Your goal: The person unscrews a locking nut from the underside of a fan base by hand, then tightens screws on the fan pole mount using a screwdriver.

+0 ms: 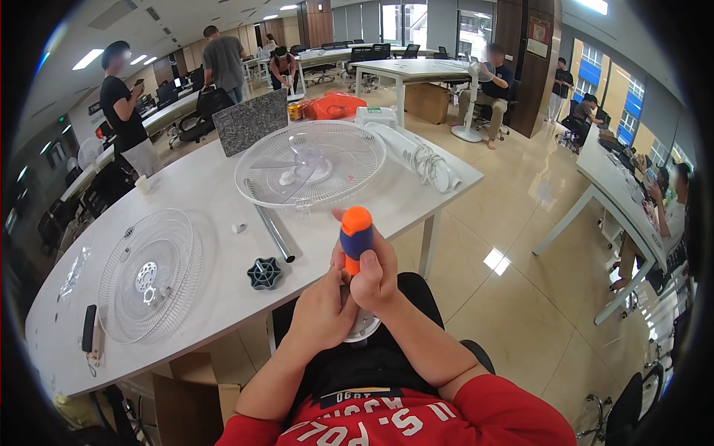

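Observation:
A screwdriver with an orange and blue handle (357, 236) stands upright above my lap, its handle end toward me. My right hand (374, 276) is closed around the handle, thumb along its side. Close against it, my left hand (324, 305) is closed over a white round fan part (363, 327), which shows partly below the hands. The screwdriver's tip and most of my left fingers are hidden. Nearest on the table are a dark star-shaped knob (265, 273) and a shiny metal tube (275, 234).
On the white table (216, 189) lie a fan grille (149, 275), another grille with clear blades (311, 165), a white fan body with coiled cord (431, 165), a grey speckled panel (251, 123) and a black-handled tool (90, 328). A cardboard box (195, 390) stands below. Other people stand or sit farther off.

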Motion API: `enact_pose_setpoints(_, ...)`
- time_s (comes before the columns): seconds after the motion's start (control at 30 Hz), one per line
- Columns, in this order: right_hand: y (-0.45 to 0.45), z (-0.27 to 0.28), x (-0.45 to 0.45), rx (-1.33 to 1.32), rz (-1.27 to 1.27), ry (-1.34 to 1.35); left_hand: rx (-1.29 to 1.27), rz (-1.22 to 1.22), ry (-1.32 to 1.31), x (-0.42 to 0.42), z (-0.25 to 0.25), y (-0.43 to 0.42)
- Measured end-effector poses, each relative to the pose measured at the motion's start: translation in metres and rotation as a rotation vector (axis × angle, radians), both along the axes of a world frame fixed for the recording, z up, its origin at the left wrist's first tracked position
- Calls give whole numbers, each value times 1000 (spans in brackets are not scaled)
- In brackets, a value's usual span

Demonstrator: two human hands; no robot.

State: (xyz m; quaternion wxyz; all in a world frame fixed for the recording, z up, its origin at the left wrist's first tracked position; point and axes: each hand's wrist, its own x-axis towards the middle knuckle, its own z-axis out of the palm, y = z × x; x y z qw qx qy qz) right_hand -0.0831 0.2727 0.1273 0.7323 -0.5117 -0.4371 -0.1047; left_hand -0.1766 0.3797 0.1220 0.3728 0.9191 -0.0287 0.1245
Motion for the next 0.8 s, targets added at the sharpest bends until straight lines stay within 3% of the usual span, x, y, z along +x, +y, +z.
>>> enact_pose_setpoints(0.2,8,-4,-5,111,-77,-32,6,-65,-138,3,-5,1)
enact_pose_setpoints(0.27,9,-11,-3,195,52,39,3,-63,-134,4,-6,0)
enact_pose_setpoints(0.4,10,-10,3,187,-11,11,-8,-60,-112,2,-2,0)
enact_pose_setpoints(0.6,0,-19,12,17,96,-2,-18,-43,-106,0,2,-4)
enact_pose_setpoints(0.67,6,3,-5,220,41,-9,-27,-42,-125,1,2,-3)
enact_pose_setpoints(0.8,7,-7,-1,159,-86,-17,30,-79,-102,3,-5,2)
